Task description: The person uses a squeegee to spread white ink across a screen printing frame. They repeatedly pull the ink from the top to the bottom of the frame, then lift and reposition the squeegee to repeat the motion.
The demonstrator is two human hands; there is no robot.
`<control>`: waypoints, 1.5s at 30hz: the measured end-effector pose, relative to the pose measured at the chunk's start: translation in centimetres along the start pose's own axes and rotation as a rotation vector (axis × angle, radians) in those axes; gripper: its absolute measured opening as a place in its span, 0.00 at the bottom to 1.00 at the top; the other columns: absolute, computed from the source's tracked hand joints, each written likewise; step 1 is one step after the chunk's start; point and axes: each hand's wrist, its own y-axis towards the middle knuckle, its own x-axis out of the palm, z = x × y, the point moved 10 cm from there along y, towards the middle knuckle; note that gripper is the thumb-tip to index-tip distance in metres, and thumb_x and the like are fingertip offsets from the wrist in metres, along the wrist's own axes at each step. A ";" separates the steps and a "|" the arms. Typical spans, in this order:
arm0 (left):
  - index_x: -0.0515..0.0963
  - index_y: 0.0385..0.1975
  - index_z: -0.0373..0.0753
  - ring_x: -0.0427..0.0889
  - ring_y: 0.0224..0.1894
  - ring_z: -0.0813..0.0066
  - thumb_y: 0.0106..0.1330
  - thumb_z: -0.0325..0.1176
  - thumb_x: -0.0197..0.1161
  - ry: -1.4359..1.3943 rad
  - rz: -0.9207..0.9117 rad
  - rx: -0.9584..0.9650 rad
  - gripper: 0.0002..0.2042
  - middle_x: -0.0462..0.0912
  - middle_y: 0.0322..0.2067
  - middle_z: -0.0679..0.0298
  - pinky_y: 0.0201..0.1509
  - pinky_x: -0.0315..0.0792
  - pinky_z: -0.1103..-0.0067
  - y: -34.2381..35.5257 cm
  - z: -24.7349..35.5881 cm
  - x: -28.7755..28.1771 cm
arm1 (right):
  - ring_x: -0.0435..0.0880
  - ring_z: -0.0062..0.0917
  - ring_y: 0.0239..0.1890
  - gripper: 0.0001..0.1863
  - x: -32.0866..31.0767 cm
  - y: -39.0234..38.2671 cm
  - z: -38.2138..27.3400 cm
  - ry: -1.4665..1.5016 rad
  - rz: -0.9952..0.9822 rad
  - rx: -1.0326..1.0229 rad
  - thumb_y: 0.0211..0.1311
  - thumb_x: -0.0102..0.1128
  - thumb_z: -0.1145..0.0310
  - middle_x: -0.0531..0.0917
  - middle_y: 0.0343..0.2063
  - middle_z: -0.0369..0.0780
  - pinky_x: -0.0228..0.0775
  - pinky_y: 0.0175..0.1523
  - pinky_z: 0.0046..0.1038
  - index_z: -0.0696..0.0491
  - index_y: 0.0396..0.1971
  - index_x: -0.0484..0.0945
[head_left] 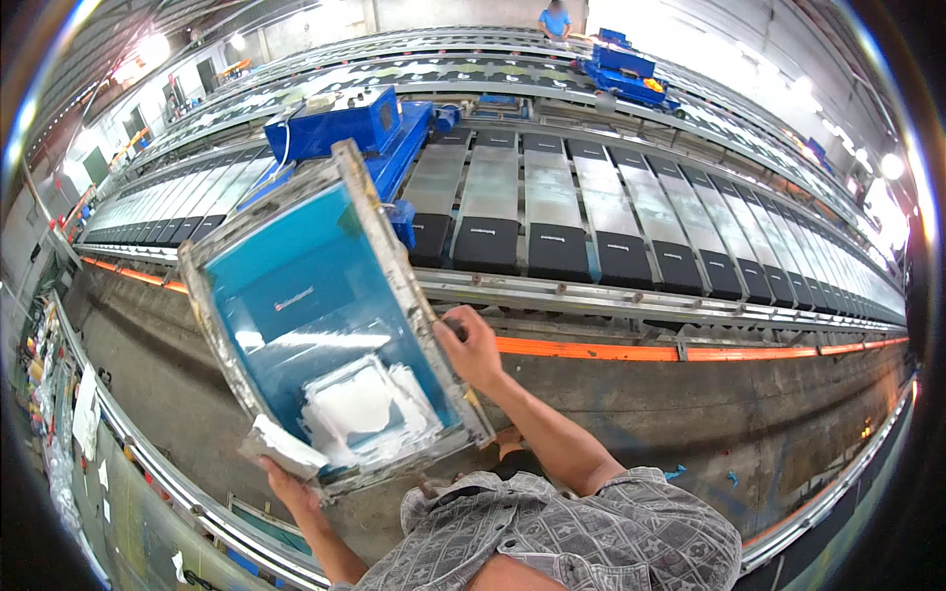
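I hold a screen printing frame (379, 241) tilted in front of me, with a worn, ink-stained border and a blue-green mesh. White ink (360, 406) is spread thickly over the mesh's near end, and a small light print mark shows farther up. My right hand (471, 347) is closed on the frame's right side. At the near left corner my left hand (290, 487) is closed, its fingers partly hidden. It grips a white, ink-coated squeegee (288, 446) there, against the frame's corner.
Beyond the frame runs a long printing table with dark fabric pieces (560, 250) on pallets. A blue printing carriage (345, 123) stands on it. An orange rail (591, 350) edges the walkway floor (631, 414). Another table (148, 473) lies left. Far back is a person in blue (555, 22).
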 end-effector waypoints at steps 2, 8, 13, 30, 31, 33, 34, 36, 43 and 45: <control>0.64 0.59 0.29 0.73 0.54 0.64 0.68 0.59 0.49 0.036 0.037 0.029 0.35 0.73 0.54 0.56 0.58 0.66 0.69 -0.6 1.2 -3.0 | 0.66 0.13 0.22 0.11 2.8 -1.4 1.3 0.102 -0.080 0.096 0.60 0.62 0.65 0.72 0.20 0.32 0.61 0.29 0.20 0.55 0.35 0.72; 0.64 0.59 0.28 0.72 0.55 0.63 0.67 0.58 0.52 0.152 0.298 0.005 0.35 0.72 0.55 0.55 0.59 0.65 0.70 -5.1 2.6 -8.8 | 0.76 0.20 0.26 0.15 7.1 -3.7 1.8 0.023 -0.219 0.199 0.59 0.62 0.62 0.79 0.25 0.40 0.68 0.35 0.25 0.56 0.38 0.73; 0.64 0.59 0.28 0.73 0.53 0.63 0.67 0.57 0.54 0.116 0.396 0.048 0.35 0.73 0.54 0.55 0.58 0.67 0.71 -7.7 4.2 -10.3 | 0.79 0.24 0.28 0.17 9.1 -4.7 2.6 0.027 -0.331 0.308 0.57 0.62 0.60 0.81 0.27 0.42 0.71 0.38 0.28 0.56 0.40 0.73; 0.74 0.46 0.29 0.77 0.40 0.70 0.67 0.56 0.53 0.223 0.419 0.097 0.29 0.79 0.40 0.59 0.45 0.71 0.74 -9.6 5.0 -8.6 | 0.79 0.25 0.29 0.17 9.4 -4.1 3.1 -0.024 -0.335 0.251 0.56 0.63 0.60 0.80 0.26 0.40 0.70 0.39 0.28 0.54 0.41 0.75; 0.74 0.45 0.29 0.77 0.39 0.71 0.67 0.56 0.54 0.258 0.418 0.077 0.29 0.79 0.39 0.60 0.45 0.70 0.74 -9.8 5.1 -8.5 | 0.79 0.25 0.29 0.17 9.5 -4.0 3.4 -0.036 -0.343 0.263 0.56 0.63 0.60 0.80 0.27 0.40 0.70 0.39 0.27 0.54 0.41 0.75; 0.75 0.41 0.29 0.76 0.38 0.72 0.67 0.56 0.55 0.265 0.421 0.119 0.28 0.79 0.37 0.61 0.43 0.71 0.74 -9.7 4.9 -9.0 | 0.79 0.25 0.29 0.17 9.6 -4.0 3.9 -0.063 -0.356 0.286 0.56 0.63 0.60 0.81 0.27 0.40 0.70 0.39 0.27 0.54 0.41 0.75; 0.75 0.41 0.29 0.76 0.38 0.72 0.67 0.55 0.55 0.270 0.423 0.124 0.27 0.79 0.36 0.61 0.43 0.71 0.74 -9.7 5.0 -8.9 | 0.79 0.24 0.29 0.16 9.7 -4.1 3.9 -0.051 -0.357 0.285 0.56 0.63 0.60 0.80 0.27 0.40 0.70 0.39 0.27 0.54 0.41 0.75; 0.75 0.41 0.29 0.77 0.37 0.73 0.67 0.54 0.55 0.235 0.452 0.120 0.26 0.79 0.35 0.61 0.42 0.71 0.75 -9.7 4.7 -9.7 | 0.78 0.24 0.29 0.16 9.8 -4.3 3.7 -0.033 -0.361 0.285 0.56 0.63 0.60 0.80 0.27 0.40 0.70 0.38 0.27 0.54 0.40 0.75; 0.75 0.42 0.30 0.78 0.37 0.74 0.68 0.53 0.55 0.221 0.363 0.095 0.26 0.80 0.36 0.62 0.43 0.72 0.77 -7.3 4.7 -9.7 | 0.76 0.21 0.26 0.16 8.6 -5.1 4.0 -0.025 -0.271 0.299 0.56 0.63 0.62 0.78 0.24 0.39 0.69 0.36 0.26 0.54 0.41 0.75; 0.75 0.43 0.30 0.78 0.37 0.75 0.68 0.53 0.55 0.207 0.335 0.105 0.26 0.80 0.37 0.62 0.44 0.72 0.77 -6.5 4.8 -9.7 | 0.76 0.21 0.26 0.16 8.7 -5.2 4.1 0.003 -0.258 0.297 0.56 0.63 0.62 0.78 0.23 0.38 0.69 0.35 0.26 0.54 0.41 0.74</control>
